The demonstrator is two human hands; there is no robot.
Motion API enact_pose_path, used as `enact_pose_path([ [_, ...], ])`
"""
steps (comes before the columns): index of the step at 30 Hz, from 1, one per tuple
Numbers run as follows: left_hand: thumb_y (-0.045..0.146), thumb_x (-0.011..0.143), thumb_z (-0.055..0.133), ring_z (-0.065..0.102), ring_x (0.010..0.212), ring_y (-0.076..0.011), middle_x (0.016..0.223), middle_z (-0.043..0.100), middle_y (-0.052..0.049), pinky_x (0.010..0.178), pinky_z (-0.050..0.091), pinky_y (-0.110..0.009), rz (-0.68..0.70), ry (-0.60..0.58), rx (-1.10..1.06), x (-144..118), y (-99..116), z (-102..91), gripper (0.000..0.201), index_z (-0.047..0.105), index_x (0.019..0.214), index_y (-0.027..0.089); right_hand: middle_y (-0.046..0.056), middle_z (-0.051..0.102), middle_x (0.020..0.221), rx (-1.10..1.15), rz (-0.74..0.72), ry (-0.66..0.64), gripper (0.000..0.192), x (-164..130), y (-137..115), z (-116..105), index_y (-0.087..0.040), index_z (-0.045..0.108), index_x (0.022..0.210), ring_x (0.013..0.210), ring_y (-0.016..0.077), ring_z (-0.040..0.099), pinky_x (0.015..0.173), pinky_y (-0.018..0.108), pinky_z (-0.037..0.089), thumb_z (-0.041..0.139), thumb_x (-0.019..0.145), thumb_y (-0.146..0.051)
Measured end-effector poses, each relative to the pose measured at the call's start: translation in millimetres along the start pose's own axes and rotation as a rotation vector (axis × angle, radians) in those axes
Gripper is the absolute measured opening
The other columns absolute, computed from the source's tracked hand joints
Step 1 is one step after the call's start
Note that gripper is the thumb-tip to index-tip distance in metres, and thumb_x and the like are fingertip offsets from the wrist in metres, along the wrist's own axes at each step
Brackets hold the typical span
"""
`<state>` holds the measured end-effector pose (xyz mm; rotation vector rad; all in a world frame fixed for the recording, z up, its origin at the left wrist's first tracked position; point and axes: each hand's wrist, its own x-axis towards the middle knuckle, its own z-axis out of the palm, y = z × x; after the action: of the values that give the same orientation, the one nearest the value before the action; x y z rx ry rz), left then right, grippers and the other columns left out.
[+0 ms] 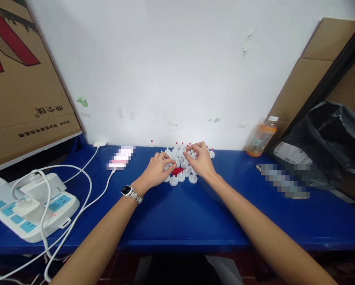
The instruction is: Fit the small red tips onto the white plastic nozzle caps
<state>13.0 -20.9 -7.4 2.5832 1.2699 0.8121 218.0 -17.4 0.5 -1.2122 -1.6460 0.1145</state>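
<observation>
A heap of white nozzle caps (pixel 173 181) lies in the middle of the blue table, near the wall. Small red tips (pixel 177 171) are gathered in a pile among them. At the left side of the heap, my left hand (pixel 158 169) has its thumb and fingers bent together; whatever sits between them is too small to make out. My right hand (pixel 201 159) arches over the heap's right side, thumb and forefinger drawn into a pinch whose contents I cannot make out. Several white caps with red tips (pixel 212 153) stand behind the hands, along the wall.
A white power strip (pixel 35 233) with looping cables covers the table's left side, beside a blurred phone (pixel 121 157) on a cable. To the right are an orange drink bottle (pixel 261 137), a blurred flat object (pixel 284 182) and a black plastic bag (pixel 329 138). Cardboard (pixel 25 87) rises at left.
</observation>
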Motion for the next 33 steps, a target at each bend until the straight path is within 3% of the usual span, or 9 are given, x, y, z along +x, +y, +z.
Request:
enact_pose_path([
  [5, 0.047, 0.101, 0.035, 0.056, 0.098, -0.0230, 0.100, 0.063, -0.007, 0.089, 0.044, -0.038, -0.069, 0.068, -0.074, -6, -24, -22.9, 0.042, 0.069, 0.104, 0.023, -0.001, 0.062, 0.071, 0.100, 0.033, -0.148, 0.009, 16, -15, 14, -0.019, 0.065, 0.083, 0.068, 0.0157, 0.059, 0.067, 0.029, 0.046, 0.062, 0.082, -0.027],
  [8, 0.038, 0.099, 0.037, 0.061, 0.094, -0.0234, 0.098, 0.067, -0.008, 0.082, 0.045, -0.035, -0.223, 0.095, 0.018, -11, -44, -37.3, 0.034, 0.066, 0.098, 0.021, 0.001, 0.070, 0.077, 0.157, -0.005, -0.265, 0.009, 35, -25, 41, -0.018, 0.067, 0.083, 0.072, 0.0147, 0.064, 0.068, 0.026, 0.046, 0.063, 0.083, -0.026],
  [10, 0.032, 0.096, 0.039, 0.063, 0.093, -0.0244, 0.097, 0.069, -0.008, 0.077, 0.045, -0.034, -0.366, 0.048, 0.116, -15, -54, -44.1, 0.028, 0.065, 0.094, 0.020, 0.002, 0.073, 0.079, 0.120, -0.047, -0.380, 0.010, 49, -31, 63, -0.017, 0.069, 0.083, 0.074, 0.0143, 0.065, 0.070, 0.025, 0.047, 0.064, 0.084, -0.026],
  [13, 0.030, 0.093, 0.042, 0.065, 0.088, -0.0244, 0.095, 0.071, -0.008, 0.069, 0.044, -0.032, -0.491, -0.048, 0.167, -20, -62, -47.8, 0.023, 0.064, 0.094, 0.021, 0.004, 0.074, 0.082, -0.080, -0.146, -0.587, 0.011, 64, -36, 92, -0.017, 0.073, 0.084, 0.077, 0.0154, 0.066, 0.074, 0.026, 0.045, 0.065, 0.084, -0.025],
  [19, 0.033, 0.092, 0.045, 0.066, 0.084, -0.0235, 0.097, 0.072, -0.008, 0.067, 0.043, -0.031, -0.452, -0.108, 0.138, -20, -67, -36.0, 0.022, 0.063, 0.092, 0.021, 0.008, 0.074, 0.091, -0.538, -0.330, -0.806, 0.017, 79, -40, 107, -0.022, 0.078, 0.083, 0.109, 0.0299, 0.059, 0.098, 0.043, 0.037, 0.068, 0.081, -0.036],
  [22, 0.033, 0.093, 0.043, 0.066, 0.086, -0.0236, 0.100, 0.071, -0.008, 0.071, 0.045, -0.032, -0.425, -0.118, 0.121, -19, -68, -29.5, 0.022, 0.062, 0.093, 0.022, 0.007, 0.074, 0.094, -0.533, -0.245, -0.800, 0.026, 93, -39, 112, -0.024, 0.077, 0.087, 0.106, 0.0292, 0.061, 0.098, 0.042, 0.039, 0.067, 0.081, -0.046],
  [25, 0.032, 0.094, 0.042, 0.065, 0.089, -0.0245, 0.101, 0.070, -0.009, 0.073, 0.045, -0.033, -0.417, -0.119, 0.115, -19, -67, -26.9, 0.022, 0.061, 0.095, 0.022, 0.009, 0.074, 0.101, -0.509, -0.025, -0.674, 0.032, 108, -38, 130, -0.022, 0.075, 0.097, 0.099, 0.0258, 0.067, 0.089, 0.036, 0.047, 0.062, 0.084, -0.047],
  [29, 0.031, 0.093, 0.042, 0.065, 0.092, -0.0245, 0.101, 0.069, -0.009, 0.076, 0.046, -0.033, -0.411, -0.116, 0.122, -21, -63, -27.0, 0.021, 0.060, 0.095, 0.022, 0.022, 0.068, 0.118, -0.566, 0.145, -0.523, 0.042, 119, -36, 165, -0.010, 0.069, 0.113, 0.107, 0.0326, 0.066, 0.085, 0.039, 0.051, 0.062, 0.085, -0.041],
  [33, 0.037, 0.093, 0.044, 0.065, 0.091, -0.0244, 0.101, 0.068, -0.009, 0.073, 0.046, -0.032, -0.419, -0.120, 0.125, -20, -63, -26.8, 0.022, 0.060, 0.097, 0.023, 0.022, 0.068, 0.116, -0.568, 0.220, -0.467, 0.032, 120, -38, 195, -0.009, 0.068, 0.112, 0.109, 0.0315, 0.067, 0.087, 0.038, 0.051, 0.063, 0.084, -0.024],
])
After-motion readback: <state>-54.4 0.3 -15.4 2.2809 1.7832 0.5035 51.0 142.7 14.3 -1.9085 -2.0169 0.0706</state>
